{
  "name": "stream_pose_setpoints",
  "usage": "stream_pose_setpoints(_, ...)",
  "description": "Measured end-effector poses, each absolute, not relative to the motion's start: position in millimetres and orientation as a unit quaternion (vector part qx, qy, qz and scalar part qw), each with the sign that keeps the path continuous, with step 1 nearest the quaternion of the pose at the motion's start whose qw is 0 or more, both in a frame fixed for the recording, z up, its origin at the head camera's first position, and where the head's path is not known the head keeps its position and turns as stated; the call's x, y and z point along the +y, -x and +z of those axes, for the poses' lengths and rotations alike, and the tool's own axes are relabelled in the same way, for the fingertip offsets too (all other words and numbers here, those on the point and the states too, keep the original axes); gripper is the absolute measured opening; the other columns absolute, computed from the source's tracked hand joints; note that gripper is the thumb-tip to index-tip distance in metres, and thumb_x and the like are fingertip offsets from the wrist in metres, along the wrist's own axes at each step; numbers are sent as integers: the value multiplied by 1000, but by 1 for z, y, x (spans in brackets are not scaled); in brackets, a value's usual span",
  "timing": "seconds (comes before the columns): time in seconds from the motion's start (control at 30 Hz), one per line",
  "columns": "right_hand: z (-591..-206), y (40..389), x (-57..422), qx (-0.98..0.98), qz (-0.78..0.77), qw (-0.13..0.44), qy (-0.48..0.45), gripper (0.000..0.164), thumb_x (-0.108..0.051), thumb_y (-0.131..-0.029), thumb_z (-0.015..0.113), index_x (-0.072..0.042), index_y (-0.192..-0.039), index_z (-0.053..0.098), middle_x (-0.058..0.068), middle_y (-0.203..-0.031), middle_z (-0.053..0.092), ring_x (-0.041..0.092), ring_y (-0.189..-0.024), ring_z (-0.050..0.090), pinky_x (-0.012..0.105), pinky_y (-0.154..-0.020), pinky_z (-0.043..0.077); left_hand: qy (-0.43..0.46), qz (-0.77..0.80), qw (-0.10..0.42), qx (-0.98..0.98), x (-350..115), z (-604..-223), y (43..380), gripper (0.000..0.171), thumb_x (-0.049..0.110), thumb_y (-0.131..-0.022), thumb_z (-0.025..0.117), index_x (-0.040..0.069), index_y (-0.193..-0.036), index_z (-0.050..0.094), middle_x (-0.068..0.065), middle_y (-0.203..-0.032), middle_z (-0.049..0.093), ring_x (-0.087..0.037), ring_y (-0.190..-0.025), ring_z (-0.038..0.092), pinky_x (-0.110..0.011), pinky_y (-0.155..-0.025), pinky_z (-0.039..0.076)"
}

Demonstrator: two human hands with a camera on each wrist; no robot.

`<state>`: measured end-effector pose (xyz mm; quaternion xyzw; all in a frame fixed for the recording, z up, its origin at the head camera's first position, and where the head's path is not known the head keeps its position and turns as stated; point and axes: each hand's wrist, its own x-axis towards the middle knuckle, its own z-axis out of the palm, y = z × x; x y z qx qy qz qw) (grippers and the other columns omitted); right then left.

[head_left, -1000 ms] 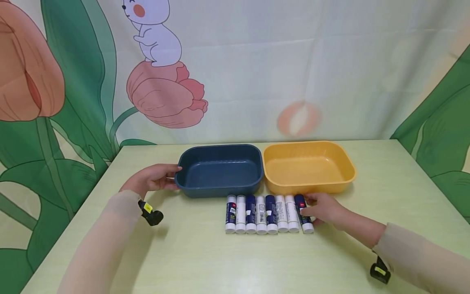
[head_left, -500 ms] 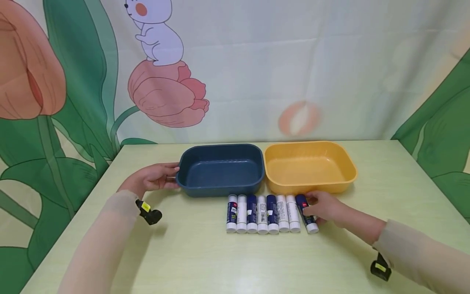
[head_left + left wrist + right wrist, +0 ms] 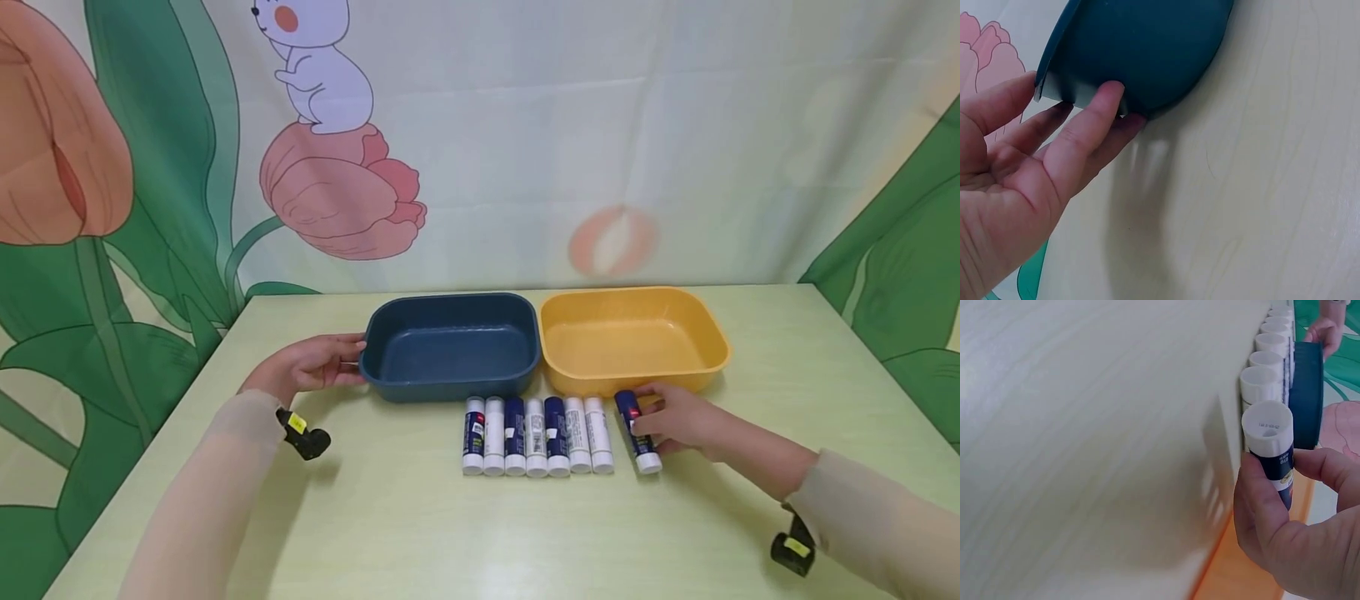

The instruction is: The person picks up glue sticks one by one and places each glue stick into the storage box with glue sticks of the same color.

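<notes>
My right hand (image 3: 682, 419) pinches a dark blue glue stick (image 3: 637, 433) with a white end. In the right wrist view, thumb and fingers stand on either side of this glue stick (image 3: 1270, 434), its white end towards the camera. To its left, several blue or white glue sticks (image 3: 536, 437) lie side by side in a row, a gap apart from it. With mostly straight fingers, my left hand (image 3: 318, 362) touches the left end of the dark blue tub (image 3: 450, 390). In the left wrist view, fingertips rest against the outside of the tub (image 3: 1141, 50).
A yellow tub (image 3: 633, 382) stands right beside the blue one, behind the glue sticks. Both are on a pale wood-grain table (image 3: 480, 533). A printed cloth (image 3: 510, 167) with flowers hangs along the table's back edge.
My right hand has drawn the glue stick at the row's right end away to the right, tilting it and opening a gap. The left hand stays at the blue tub.
</notes>
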<state>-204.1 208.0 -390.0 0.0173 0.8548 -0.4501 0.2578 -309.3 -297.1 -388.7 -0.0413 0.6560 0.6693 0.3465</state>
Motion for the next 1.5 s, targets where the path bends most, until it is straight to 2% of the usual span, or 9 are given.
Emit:
stream_pose_setpoints(0.2, -379, 200, 214, 849, -452, 273, -11, 70, -11, -95, 68, 6, -152, 32, 24, -129, 52, 25, -102, 61, 39, -85, 64, 42, 670, 345, 656, -297, -390, 310, 63, 13, -111, 38, 7, -165, 7, 4, -102, 73, -11, -94, 72, -26, -88, 63)
stream_pose_setpoints(0.73, -331, 207, 218, 825, -486, 288, 21, 74, -15, -100, 64, 1, -159, 22, 31, -145, 45, 28, -111, 65, 36, -89, 64, 39, 660, 330, 674, -297, -388, 310, 60, 11, -111, 39, 4, -164, 13, 3, -100, 74, -12, -93, 73, -26, -86, 64)
stream_pose_setpoints(1.13, -296, 230, 223, 819, -491, 297, 16, 78, -17, -103, 56, -3, -164, 9, 29, -154, 35, 19, -104, 64, 28, -89, 63, 33, 656, 331, 677, -296, -387, 310, 59, 11, -111, 36, 2, -164, 12, 3, -98, 74, -11, -91, 74, -25, -84, 64)
stream_pose_setpoints(1.33, -272, 246, 221, 818, -499, 287, 17, 75, -16, -105, 54, -4, -164, 10, 22, -144, 44, 13, -94, 66, 24, -82, 63, 31, 656, 334, 676, -297, -388, 310, 59, 11, -111, 36, 2, -164, 11, 4, -98, 74, -11, -91, 74, -25, -84, 64)
stream_pose_setpoints(1.5, -253, 260, 216, 816, -509, 273, 16, 74, -18, -105, 55, -4, -164, 13, 6, -117, 61, 10, -84, 68, 24, -78, 63, 27, 655, 336, 677, -296, -388, 310, 61, 12, -111, 38, 1, -164, 10, 4, -98, 74, -10, -91, 73, -25, -86, 63)
